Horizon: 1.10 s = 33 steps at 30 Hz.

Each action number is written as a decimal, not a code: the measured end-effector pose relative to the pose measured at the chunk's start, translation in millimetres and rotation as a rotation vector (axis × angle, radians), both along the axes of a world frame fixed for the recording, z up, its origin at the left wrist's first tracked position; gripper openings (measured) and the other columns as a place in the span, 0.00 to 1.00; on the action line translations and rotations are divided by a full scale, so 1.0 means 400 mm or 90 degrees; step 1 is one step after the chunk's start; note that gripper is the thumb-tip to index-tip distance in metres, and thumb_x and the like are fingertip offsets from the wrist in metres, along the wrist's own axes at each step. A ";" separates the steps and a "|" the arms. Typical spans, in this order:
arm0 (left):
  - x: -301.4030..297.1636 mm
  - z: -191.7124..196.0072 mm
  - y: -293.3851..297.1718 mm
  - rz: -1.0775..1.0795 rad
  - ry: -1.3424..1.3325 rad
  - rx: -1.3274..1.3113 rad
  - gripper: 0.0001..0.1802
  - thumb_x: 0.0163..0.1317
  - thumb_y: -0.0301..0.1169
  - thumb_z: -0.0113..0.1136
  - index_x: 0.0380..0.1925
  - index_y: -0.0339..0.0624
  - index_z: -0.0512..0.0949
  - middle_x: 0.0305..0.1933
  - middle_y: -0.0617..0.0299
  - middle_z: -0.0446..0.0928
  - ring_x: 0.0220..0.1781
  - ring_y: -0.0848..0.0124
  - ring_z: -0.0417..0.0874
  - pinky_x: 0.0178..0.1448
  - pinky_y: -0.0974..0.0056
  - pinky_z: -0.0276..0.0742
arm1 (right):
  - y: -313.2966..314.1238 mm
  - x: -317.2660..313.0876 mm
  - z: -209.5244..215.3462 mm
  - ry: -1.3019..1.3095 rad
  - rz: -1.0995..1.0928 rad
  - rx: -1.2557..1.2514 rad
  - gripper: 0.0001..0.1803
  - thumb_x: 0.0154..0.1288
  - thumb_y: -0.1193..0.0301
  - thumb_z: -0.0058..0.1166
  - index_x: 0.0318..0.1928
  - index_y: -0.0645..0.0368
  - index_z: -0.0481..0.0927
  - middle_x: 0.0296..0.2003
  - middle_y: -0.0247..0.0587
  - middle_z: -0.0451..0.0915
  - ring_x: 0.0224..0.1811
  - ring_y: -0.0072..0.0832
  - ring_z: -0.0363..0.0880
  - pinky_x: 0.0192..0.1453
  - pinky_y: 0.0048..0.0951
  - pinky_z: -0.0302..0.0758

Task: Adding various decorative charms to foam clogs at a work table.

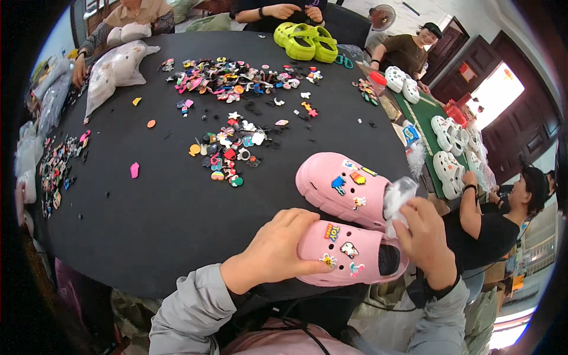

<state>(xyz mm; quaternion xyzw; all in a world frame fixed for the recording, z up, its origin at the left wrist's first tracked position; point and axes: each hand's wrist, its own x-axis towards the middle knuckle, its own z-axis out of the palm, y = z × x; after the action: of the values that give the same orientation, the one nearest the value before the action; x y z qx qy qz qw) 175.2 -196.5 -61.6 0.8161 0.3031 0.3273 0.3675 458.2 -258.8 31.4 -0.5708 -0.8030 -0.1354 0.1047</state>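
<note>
The left hand (pixel 275 244) clamps the near clog (pixel 371 244) and the right hand (pixel 431 239) pinches plastic (pixel 397 204) by its heel, the far clog (pixel 331 177) just beyond it: seemingly a stuffing step, next calling for careful guiding of the plastic.

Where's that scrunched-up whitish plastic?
In the head view, right of centre, the scrunched-up whitish plastic is in the person's right hand, at the opening of the farther round-toed pink clog.

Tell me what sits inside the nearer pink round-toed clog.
A dark surface shows in the opening of the nearer pink clog; its upper covers the toe space, which cannot be seen.
</note>
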 end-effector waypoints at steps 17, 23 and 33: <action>-0.004 -0.023 0.002 -0.012 -0.003 -0.015 0.45 0.47 0.54 0.73 0.58 0.34 0.70 0.58 0.46 0.71 0.61 0.49 0.72 0.62 0.51 0.72 | 0.029 -0.033 0.024 -0.006 0.086 -0.077 0.25 0.53 0.78 0.56 0.54 0.70 0.71 0.56 0.63 0.71 0.58 0.60 0.69 0.63 0.48 0.67; 0.008 -0.014 -0.006 -0.011 -0.006 -0.021 0.45 0.48 0.54 0.72 0.59 0.35 0.69 0.59 0.45 0.70 0.62 0.49 0.71 0.63 0.51 0.71 | -0.073 -0.042 -0.046 0.036 -0.077 -0.200 0.42 0.48 0.76 0.62 0.65 0.75 0.61 0.64 0.74 0.61 0.69 0.65 0.60 0.73 0.52 0.58; 0.012 -0.026 -0.002 -0.006 -0.018 -0.006 0.46 0.47 0.54 0.73 0.59 0.33 0.69 0.58 0.45 0.71 0.61 0.48 0.71 0.64 0.51 0.70 | 0.039 -0.029 -0.144 0.231 0.012 0.011 0.38 0.49 0.76 0.64 0.63 0.67 0.66 0.58 0.58 0.73 0.62 0.54 0.70 0.67 0.44 0.64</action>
<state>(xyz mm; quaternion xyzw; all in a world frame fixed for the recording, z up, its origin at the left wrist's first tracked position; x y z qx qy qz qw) 180.0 -197.4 -72.1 0.8113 0.2956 0.3355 0.3768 446.4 -243.0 -26.1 -0.5775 -0.7751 -0.0363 0.2538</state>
